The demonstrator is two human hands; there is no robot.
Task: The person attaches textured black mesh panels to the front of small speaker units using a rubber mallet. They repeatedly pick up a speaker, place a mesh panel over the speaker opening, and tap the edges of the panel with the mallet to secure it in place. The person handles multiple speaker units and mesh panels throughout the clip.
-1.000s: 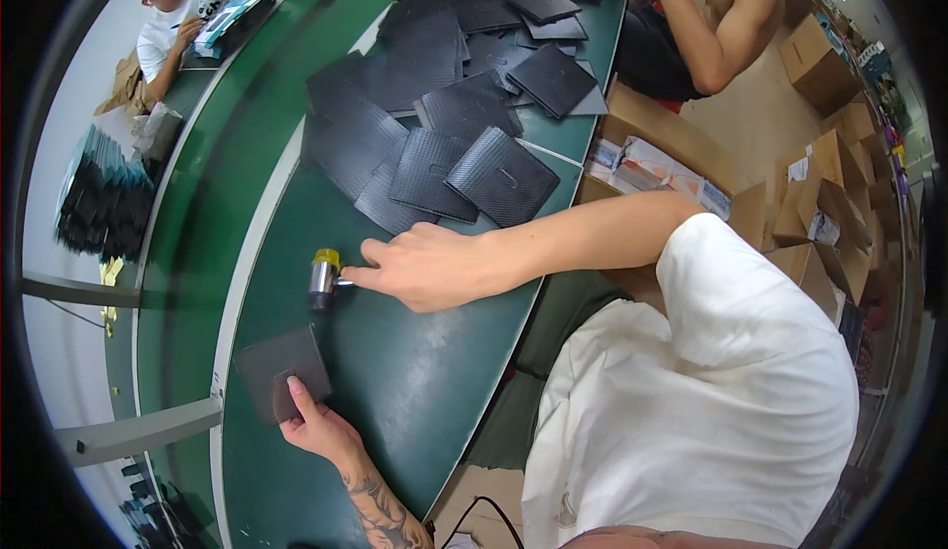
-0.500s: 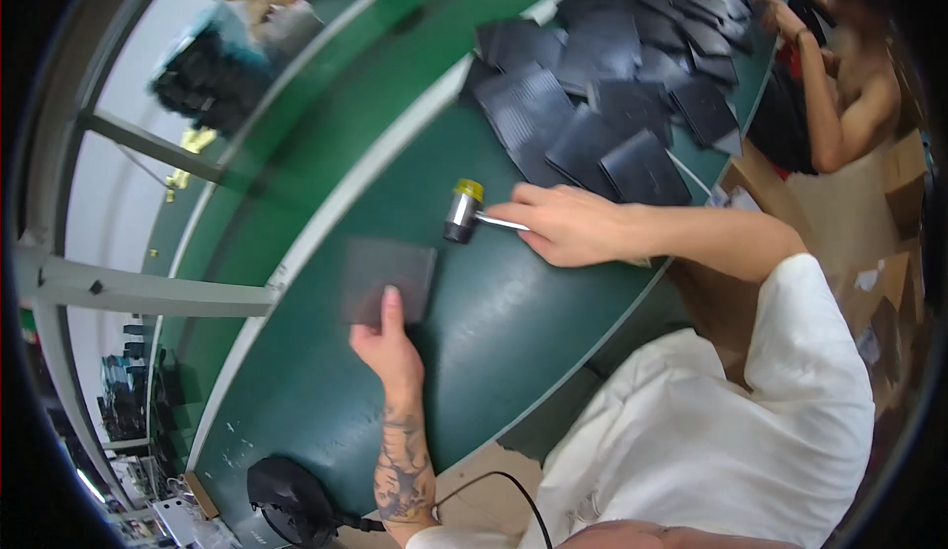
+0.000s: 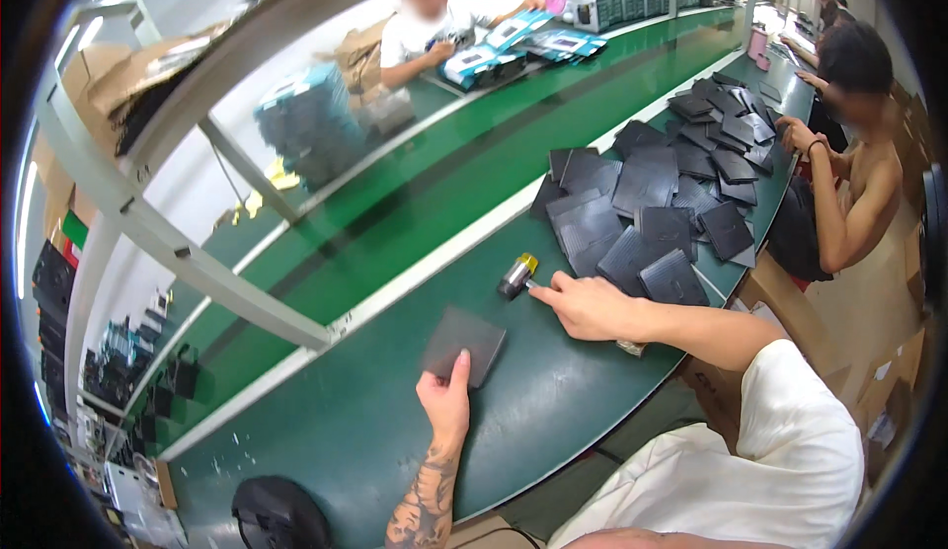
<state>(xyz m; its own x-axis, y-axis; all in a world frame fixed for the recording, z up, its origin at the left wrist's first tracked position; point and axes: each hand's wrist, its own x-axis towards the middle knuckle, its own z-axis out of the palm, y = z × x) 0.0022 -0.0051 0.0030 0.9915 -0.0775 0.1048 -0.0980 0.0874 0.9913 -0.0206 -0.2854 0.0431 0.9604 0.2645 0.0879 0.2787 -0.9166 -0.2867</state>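
Observation:
Over the green table, my left hand (image 3: 447, 401) grips a thin dark square panel (image 3: 462, 342) by its near edge, the thumb lying on top. To its right, my right hand (image 3: 591, 309) is closed around the handle of a small mallet (image 3: 516, 277). The mallet's head has a yellow end, a metal middle and a black end. It sits at or just above the table surface, apart from the panel; whether it touches the table I cannot tell. Beyond my right hand spreads a heap of black ribbed panels (image 3: 647, 179), overlapping one another.
A green conveyor belt (image 3: 434, 194) runs behind the table's pale rail (image 3: 434, 277). A metal frame post (image 3: 227, 292) rises at the left. Near the front edge lies a black round object (image 3: 281, 514). Two co-workers sit nearby, one across the belt, one at the right beside cardboard boxes.
My view has swung upward, bringing the co-worker across the belt into sight; hands and table appear lower and further right. Both hands keep hold of the panel and the mallet.

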